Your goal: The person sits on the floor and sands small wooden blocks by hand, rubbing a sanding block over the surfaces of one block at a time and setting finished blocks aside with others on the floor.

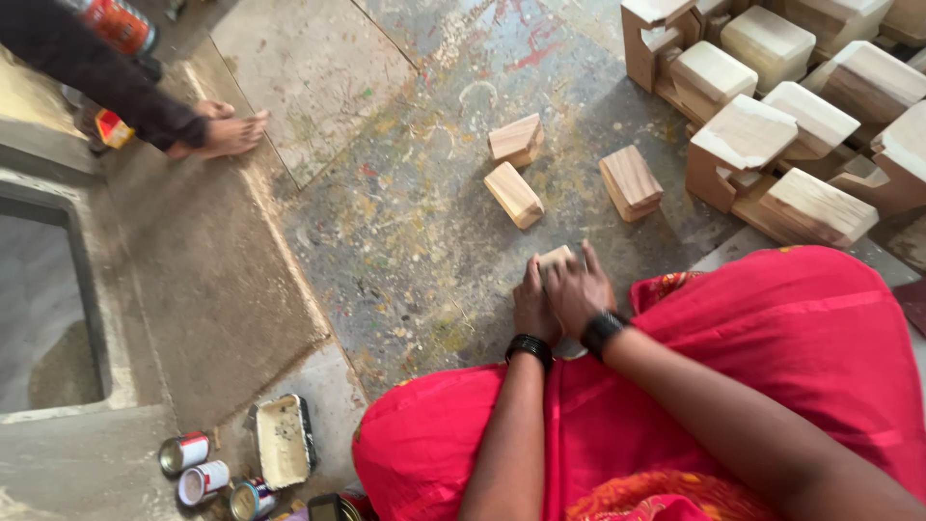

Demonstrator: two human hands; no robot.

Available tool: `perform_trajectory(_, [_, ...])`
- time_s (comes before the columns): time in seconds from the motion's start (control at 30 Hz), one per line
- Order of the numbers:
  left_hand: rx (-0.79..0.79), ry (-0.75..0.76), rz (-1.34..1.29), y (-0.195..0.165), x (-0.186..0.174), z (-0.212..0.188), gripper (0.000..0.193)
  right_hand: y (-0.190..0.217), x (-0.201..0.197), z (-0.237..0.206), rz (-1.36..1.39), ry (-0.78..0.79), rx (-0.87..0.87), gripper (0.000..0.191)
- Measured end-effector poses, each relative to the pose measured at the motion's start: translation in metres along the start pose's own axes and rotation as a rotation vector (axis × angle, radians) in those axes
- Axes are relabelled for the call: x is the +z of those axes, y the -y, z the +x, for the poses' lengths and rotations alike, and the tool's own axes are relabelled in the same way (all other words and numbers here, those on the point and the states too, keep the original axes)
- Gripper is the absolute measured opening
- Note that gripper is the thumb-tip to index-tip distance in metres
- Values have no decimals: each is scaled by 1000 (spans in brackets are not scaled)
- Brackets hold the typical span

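Both my hands press on one small pale wooden block (556, 257) on the paint-stained floor, just in front of my red-draped knees. My left hand (533, 304) grips its left side and my right hand (579, 287) covers its top and right side. Each wrist wears a black band. Most of the block is hidden under my fingers. Three more loose wooden blocks lie beyond it: one (517, 139) farthest, one (514, 194) at the left, one (631, 181) at the right.
A stack of notched wooden pieces (772, 125) fills the upper right. Another person's bare feet (224, 127) rest at the upper left. Small paint tins (183, 452) and a rectangular tray (282, 441) sit at the lower left beside a sunken concrete pit (43, 299).
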State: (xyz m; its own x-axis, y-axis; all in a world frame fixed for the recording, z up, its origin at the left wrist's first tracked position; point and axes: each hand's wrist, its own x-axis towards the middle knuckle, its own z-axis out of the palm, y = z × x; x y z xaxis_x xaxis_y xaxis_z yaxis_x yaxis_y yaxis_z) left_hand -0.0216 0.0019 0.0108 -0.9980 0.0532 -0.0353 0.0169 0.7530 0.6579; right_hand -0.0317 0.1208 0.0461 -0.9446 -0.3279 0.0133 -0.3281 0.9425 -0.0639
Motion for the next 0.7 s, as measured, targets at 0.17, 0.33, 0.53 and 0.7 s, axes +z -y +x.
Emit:
perform_trajectory(0.17, [-71, 124, 110, -13, -17, 10, 111, -14, 18, 3, 172, -130, 73, 36])
perform_trajectory(0.33, [-324, 214, 296, -42, -52, 1, 130, -64, 10, 10, 826, -182, 563, 31])
perform_trajectory(0.53, [-293, 114, 273, -79, -41, -1, 121, -77, -19, 1, 1049, -318, 593, 28])
perform_trajectory(0.7, [-150, 72, 433, -60, -32, 5, 86, -62, -12, -3, 737, -289, 389, 39])
